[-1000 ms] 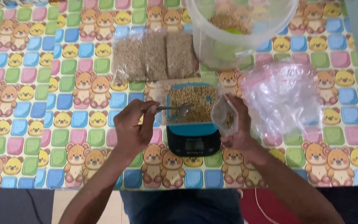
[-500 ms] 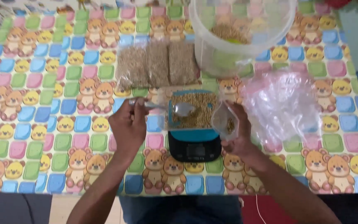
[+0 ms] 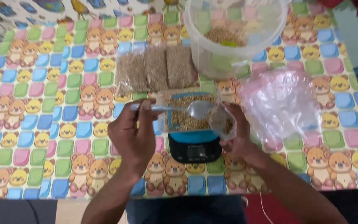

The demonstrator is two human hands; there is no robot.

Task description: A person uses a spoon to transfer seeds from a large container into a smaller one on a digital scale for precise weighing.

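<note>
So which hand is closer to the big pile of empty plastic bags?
The right hand. It holds a small bag right beside the pile of empty bags. The left hand holds the spoon, across the scale.

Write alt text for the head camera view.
A left hand holds a metal spoon over a small clear bag held by the right hand, above a grain-loaded kitchen scale. Three filled packets and a plastic bucket sit behind.

a table (image 3: 42,124) in bear-print cloth bears a clear tub (image 3: 233,37), three grain packets (image 3: 156,68), a scale (image 3: 193,147) and loose plastic bags (image 3: 280,103).
</note>
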